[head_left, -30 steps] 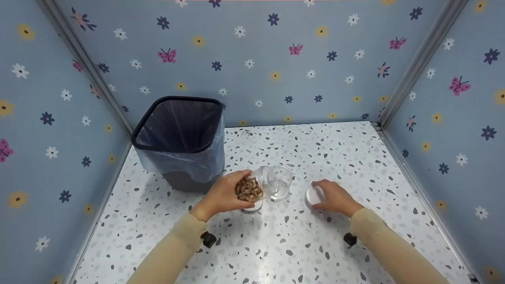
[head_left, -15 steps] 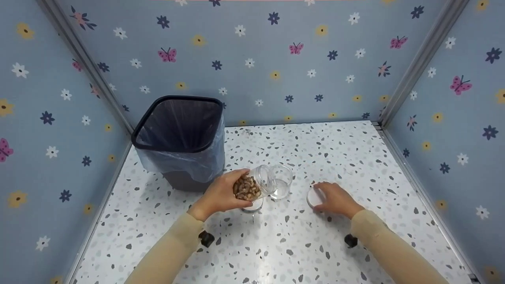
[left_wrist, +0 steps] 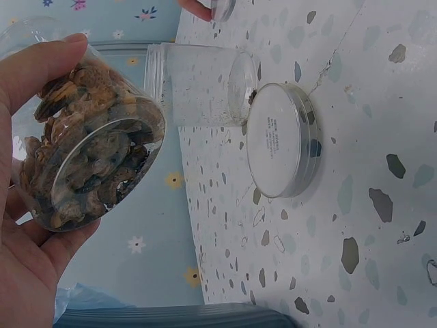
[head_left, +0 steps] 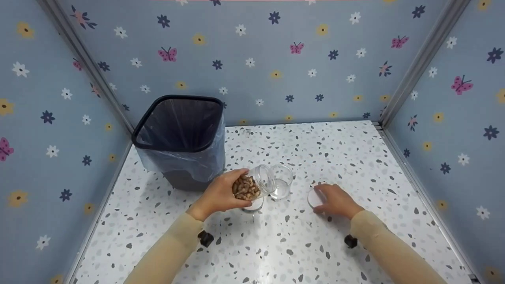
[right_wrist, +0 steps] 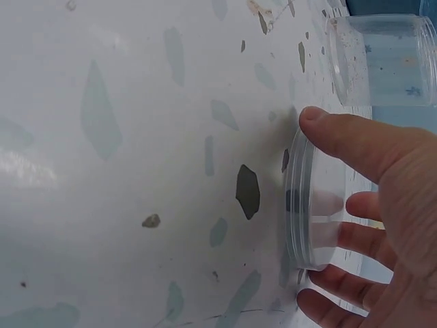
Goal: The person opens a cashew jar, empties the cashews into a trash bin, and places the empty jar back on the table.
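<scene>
My left hand (head_left: 221,194) grips a clear jar (left_wrist: 151,102) of wrinkled brown dried pieces (head_left: 245,188), whose exact kind I cannot tell. The jar is tilted, its mouth pointing right toward a second clear jar (head_left: 281,182) that stands upright on the table with nothing visible inside. The brown pieces sit in the lower part of the tilted jar. Below it, a lid with a white top and small print (left_wrist: 274,140) lies flat. On the right, my right hand (head_left: 336,200) holds another round lid (right_wrist: 300,205) by its rim on the table, thumb on one side and fingers on the other.
A dark bin with a black rim (head_left: 177,150) and a bluish liner stands at the back left, close beside my left hand. Flowered blue walls (head_left: 276,59) border the speckled white table (head_left: 335,154) at the back and both sides.
The tilted jar has shifted slightly left, and its mouth has moved a little. My right hand stays at its lid, with both a touch further right. The brown pieces remain in the jar.
</scene>
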Tool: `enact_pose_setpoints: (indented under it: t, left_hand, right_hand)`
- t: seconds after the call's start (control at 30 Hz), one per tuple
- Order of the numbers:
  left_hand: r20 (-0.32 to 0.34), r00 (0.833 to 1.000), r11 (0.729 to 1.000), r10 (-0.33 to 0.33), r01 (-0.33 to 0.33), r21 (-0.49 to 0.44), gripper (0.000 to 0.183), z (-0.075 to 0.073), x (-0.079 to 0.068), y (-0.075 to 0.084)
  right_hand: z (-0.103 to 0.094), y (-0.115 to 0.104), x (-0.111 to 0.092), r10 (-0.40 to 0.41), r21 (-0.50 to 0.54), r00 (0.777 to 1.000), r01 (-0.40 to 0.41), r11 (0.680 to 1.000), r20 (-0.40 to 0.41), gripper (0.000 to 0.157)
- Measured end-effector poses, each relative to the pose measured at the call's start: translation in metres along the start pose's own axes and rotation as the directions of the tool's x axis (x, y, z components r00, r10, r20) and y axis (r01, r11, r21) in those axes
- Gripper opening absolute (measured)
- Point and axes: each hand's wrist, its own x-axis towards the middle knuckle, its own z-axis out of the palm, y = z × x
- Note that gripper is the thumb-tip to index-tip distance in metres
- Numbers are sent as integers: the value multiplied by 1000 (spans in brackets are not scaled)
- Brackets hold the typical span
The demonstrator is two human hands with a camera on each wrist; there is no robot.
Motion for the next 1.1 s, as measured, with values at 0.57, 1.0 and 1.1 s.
enact_pose_setpoints:
  t: [0.57, 1.0, 1.1]
  left_hand:
    - [-7, 1000, 1000, 9, -9, 7, 94, -4, -1, 2]
    - [7, 1000, 1000, -13, 13, 22, 94, -8, -1, 5]
    - [5, 1000, 1000, -6, 6, 24, 93, -9, -1, 5]
  right_hand:
    - [0, -2, -1, 22, -21, 1000, -22, 1000, 4, 89]
    - [1, -1, -1, 20, -26, 1000, -19, 999, 8, 87]
    - [1, 0, -1, 18, -30, 1000, -18, 999, 10, 87]
